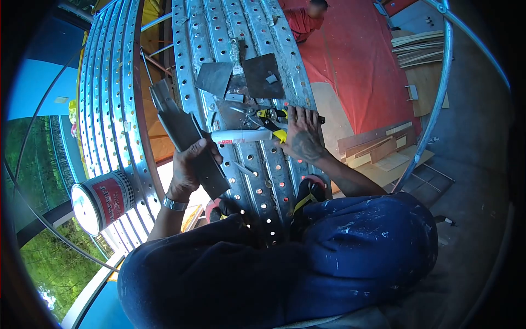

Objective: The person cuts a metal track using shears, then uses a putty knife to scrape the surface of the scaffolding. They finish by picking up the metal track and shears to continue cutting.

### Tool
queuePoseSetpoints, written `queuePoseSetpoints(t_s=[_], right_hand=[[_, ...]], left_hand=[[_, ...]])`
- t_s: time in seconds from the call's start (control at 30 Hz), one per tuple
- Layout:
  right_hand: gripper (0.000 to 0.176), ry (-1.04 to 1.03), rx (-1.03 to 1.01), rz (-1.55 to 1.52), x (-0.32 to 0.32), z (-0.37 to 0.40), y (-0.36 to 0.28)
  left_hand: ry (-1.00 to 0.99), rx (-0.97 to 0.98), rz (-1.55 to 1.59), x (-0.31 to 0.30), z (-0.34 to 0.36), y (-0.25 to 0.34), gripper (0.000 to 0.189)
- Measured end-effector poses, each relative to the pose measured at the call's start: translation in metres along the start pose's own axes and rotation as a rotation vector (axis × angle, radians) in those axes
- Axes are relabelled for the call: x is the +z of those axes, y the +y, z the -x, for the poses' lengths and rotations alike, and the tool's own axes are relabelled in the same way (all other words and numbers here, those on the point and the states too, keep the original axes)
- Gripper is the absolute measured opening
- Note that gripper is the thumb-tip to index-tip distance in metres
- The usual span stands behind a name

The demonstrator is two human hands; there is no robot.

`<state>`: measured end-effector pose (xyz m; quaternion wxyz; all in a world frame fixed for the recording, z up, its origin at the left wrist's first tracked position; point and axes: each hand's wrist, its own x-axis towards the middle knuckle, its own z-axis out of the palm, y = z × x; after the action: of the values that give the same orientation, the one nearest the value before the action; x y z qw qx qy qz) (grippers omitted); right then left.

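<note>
In the head view my left hand [189, 167] is closed around a long dark bent sheet-metal piece [186, 130], held tilted over the perforated metal plank [263, 181]. My right hand [304, 134] lies over the yellow-and-black handles of tin snips [266, 115], fingers curled on them; the snips' jaws point left. Just below the jaws lies a white tube with red print [241, 136]. Beyond it are two flat dark metal sheets, one on the left [215, 78] and one on the right [263, 75], with small cut scraps [234, 98] nearby.
A paint can with a red label [104, 202] stands on another perforated plank [109, 104] at left. Scaffold tubes [438, 104] curve along the right. Far below are a red floor covering [350, 66], wood boards [378, 148] and a person in red [302, 23].
</note>
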<state>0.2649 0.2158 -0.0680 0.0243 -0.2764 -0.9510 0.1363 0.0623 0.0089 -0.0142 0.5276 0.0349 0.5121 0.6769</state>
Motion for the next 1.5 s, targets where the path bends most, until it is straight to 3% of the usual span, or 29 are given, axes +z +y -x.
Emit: queuePoseSetpoints(t_s=[0.23, 0.3, 0.37, 0.4, 0.47, 0.5, 0.53, 0.6, 0.7, 0.8, 0.83, 0.9, 1.03, 1.27, 1.5], right_hand=[[0.112, -0.01, -0.001, -0.047, 0.015, -0.005, -0.003], [0.109, -0.013, -0.018, -0.03, 0.008, 0.0, -0.012], [0.106, 0.01, -0.092, -0.314, -0.009, 0.006, -0.032], [0.105, 0.017, -0.127, -0.459, -0.019, 0.007, -0.044], [0.09, -0.156, -0.171, -0.906, -0.031, 0.014, -0.069], [0.08, -0.358, -0.05, -1.335, -0.03, 0.02, -0.081], [0.07, -0.334, -0.048, -1.431, -0.023, 0.024, -0.089], [0.063, -0.26, -0.028, -1.467, -0.031, 0.021, -0.092], [0.056, -0.144, -0.031, -1.485, -0.026, 0.024, -0.081], [0.059, -0.394, 0.069, -1.817, -0.036, 0.032, -0.081], [0.06, -0.582, 0.089, -1.843, -0.044, 0.033, -0.077], [0.057, -0.69, 0.049, -1.842, -0.045, 0.036, -0.076], [0.057, -0.779, 0.048, -1.847, -0.046, 0.04, -0.077], [0.057, -0.806, 0.055, -1.855, -0.049, 0.04, -0.08], [0.049, -0.681, 0.015, -1.717, -0.038, 0.043, -0.085]], left_hand=[[0.012, 0.031, -0.161, 0.008, 0.005, -0.001, 0.032], [0.03, 0.081, -0.347, 0.011, 0.003, -0.006, 0.04], [0.011, 0.161, -0.421, 0.012, -0.001, -0.019, 0.045], [-0.05, 0.051, -0.384, 0.032, 0.01, -0.006, 0.04], [-0.101, -0.081, -0.276, 0.037, 0.014, -0.018, 0.031], [-0.107, 0.033, -0.268, 0.041, 0.013, -0.033, 0.033], [-0.184, -0.053, -0.201, 0.046, 0.017, -0.033, 0.044], [-0.141, 0.128, -0.519, 0.048, 0.016, -0.042, 0.056], [-0.241, -0.001, -0.751, 0.052, 0.018, -0.005, 0.057], [0.016, 0.161, -0.642, 0.048, 0.011, 0.028, 0.042], [0.021, 0.141, -0.433, 0.045, 0.008, 0.035, 0.037], [-0.008, 0.098, -0.086, 0.044, 0.007, 0.049, 0.024], [-0.096, 0.126, -0.108, 0.04, 0.009, 0.049, 0.02], [-0.011, 0.207, -0.209, 0.045, 0.013, 0.043, 0.019], [0.093, 0.222, -0.274, 0.044, 0.012, 0.031, 0.022]])
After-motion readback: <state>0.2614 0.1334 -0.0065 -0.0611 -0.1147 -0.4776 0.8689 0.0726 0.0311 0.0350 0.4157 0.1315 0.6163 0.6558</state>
